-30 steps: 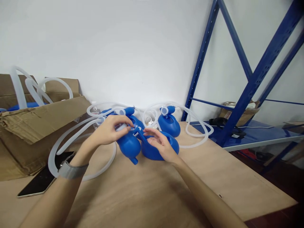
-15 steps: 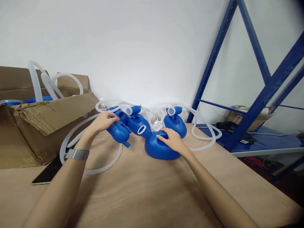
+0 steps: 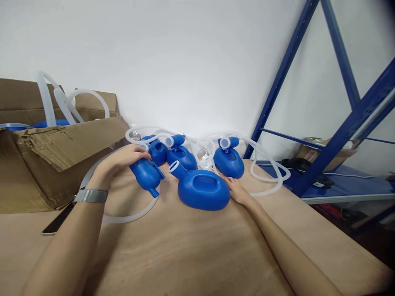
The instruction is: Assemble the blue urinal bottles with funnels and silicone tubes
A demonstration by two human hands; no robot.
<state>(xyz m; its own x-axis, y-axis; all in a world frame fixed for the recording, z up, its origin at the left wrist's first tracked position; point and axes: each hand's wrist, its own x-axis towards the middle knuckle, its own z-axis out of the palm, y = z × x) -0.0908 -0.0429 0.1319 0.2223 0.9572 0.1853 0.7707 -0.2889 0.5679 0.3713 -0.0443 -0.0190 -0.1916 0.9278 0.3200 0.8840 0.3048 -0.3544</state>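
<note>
My left hand [image 3: 132, 155] is wrapped over the back end of a blue bottle part with a spout [image 3: 146, 176], held above a clear hose loop. A larger blue bottle [image 3: 203, 197] with a recessed handle and an open white-rimmed neck lies on the table in the middle. Beside its right end rests my right hand [image 3: 236, 190], fingers apart and partly hidden behind the bottle. More blue bottles [image 3: 182, 157] stand behind, one of them [image 3: 228, 163] at the right with a capped neck.
An open cardboard box [image 3: 74, 139] with blue items and clear tubes stands at the left, a black phone [image 3: 58, 220] beside it. Coiled clear hose [image 3: 268, 191] lies at the right. Past the wooden table [image 3: 185, 255] is a blue metal shelf [image 3: 354, 185].
My right hand has let go of the large bottle's handle and moved to its right end. That bottle has shifted left. My left hand and its blue part have moved slightly left.
</note>
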